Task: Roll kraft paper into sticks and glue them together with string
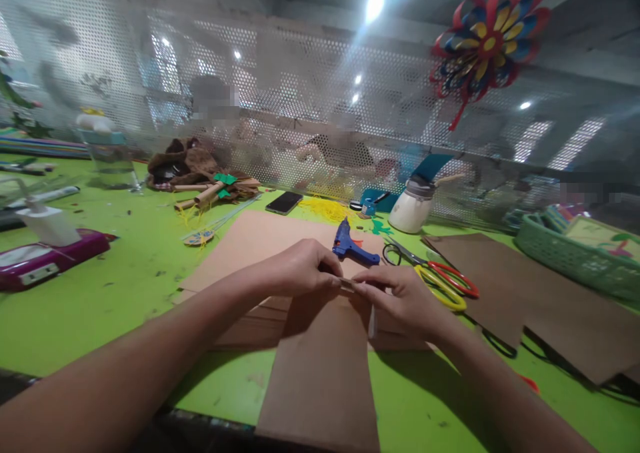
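Note:
A long strip of brown kraft paper runs toward me past the table's front edge. At its far end, my left hand and my right hand pinch a narrow folded or rolled edge between thumbs and fingers. Underneath lies a stack of lighter brown paper sheets. A blue glue gun rests on that stack just beyond my fingers. Right of it, scissors with yellow and red handles lie partly behind my right hand.
On the green table stand a purple power strip at left, a phone, a white jar and bundled paper rolls. Dark brown sheets and a green basket lie right. A perforated screen rises behind.

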`<state>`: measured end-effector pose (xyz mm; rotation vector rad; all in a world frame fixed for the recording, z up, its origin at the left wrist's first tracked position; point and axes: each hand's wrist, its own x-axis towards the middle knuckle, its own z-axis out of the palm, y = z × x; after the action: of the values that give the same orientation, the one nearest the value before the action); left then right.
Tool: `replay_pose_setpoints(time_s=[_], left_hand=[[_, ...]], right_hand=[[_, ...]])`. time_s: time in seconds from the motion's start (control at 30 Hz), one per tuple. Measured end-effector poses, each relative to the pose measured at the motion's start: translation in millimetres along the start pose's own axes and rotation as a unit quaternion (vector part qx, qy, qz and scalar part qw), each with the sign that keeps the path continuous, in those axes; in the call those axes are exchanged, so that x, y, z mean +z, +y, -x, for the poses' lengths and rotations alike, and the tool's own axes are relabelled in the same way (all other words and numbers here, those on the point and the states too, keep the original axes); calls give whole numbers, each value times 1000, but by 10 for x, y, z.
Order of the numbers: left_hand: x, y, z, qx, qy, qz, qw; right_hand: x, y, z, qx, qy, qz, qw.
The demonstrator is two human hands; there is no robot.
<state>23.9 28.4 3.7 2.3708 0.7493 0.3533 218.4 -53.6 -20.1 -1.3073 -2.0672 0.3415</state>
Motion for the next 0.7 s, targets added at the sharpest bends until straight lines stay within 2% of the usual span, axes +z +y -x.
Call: replay_pose_setpoints(time_s=[0.13,0.47,0.7], left_hand=[[-2,9,6,0,-5,-17,1000],[-241,-65,47,5,-69,-93,993],[-233,-57,67,34,-58,-114,991]], right_hand=[[7,9,-3,-12,-10,28,999],[-28,69,-12,14,-30,36,999],[-44,72,-12,15,-36,12,999]])
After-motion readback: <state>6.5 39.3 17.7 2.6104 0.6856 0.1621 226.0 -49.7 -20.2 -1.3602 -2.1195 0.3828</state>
